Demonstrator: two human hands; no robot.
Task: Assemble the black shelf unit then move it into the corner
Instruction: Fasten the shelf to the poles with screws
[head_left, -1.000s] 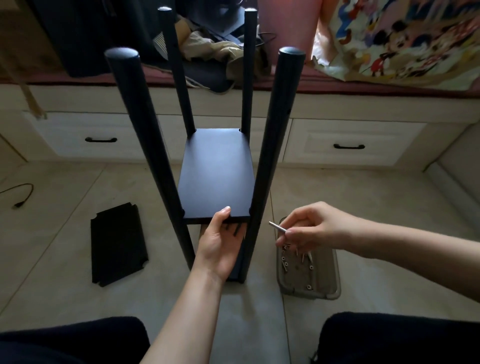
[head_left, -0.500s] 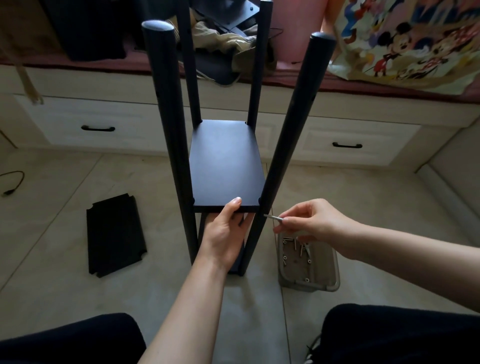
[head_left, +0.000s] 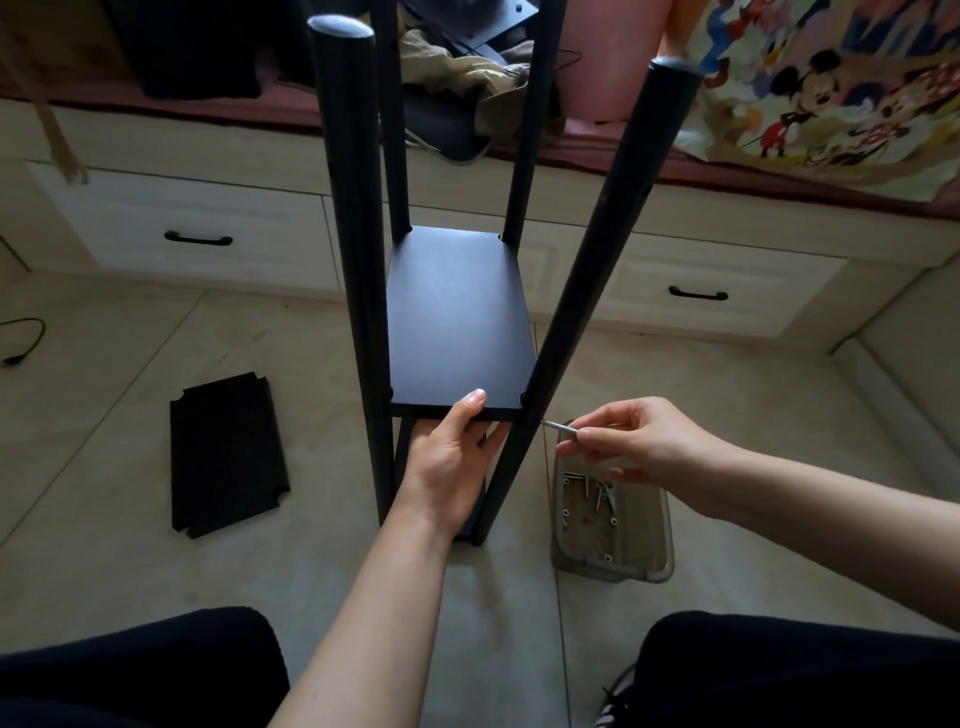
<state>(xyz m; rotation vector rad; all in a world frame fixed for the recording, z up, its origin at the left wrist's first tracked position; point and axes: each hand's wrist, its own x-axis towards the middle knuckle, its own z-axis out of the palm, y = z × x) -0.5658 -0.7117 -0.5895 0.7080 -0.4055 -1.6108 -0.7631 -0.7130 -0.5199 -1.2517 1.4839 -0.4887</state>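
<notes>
The black shelf unit stands on the floor, several round poles rising around a black shelf board (head_left: 457, 317). My left hand (head_left: 452, 462) grips the board's near edge, thumb on top and fingers underneath. My right hand (head_left: 639, 441) pinches a thin silver screw (head_left: 558, 427), its tip touching the near right pole (head_left: 582, 291) just below the board. A lower shelf is mostly hidden behind my left hand.
A loose black shelf board (head_left: 226, 454) lies on the tile floor at the left. A small tray (head_left: 613, 525) with several screws sits right of the unit. White drawers (head_left: 197, 228) and a cluttered platform run along the back. My knees fill the bottom corners.
My right hand has moved the screw up and left until its tip meets the near right pole. My left hand keeps its hold on the board. The view has shifted closer and leftward.
</notes>
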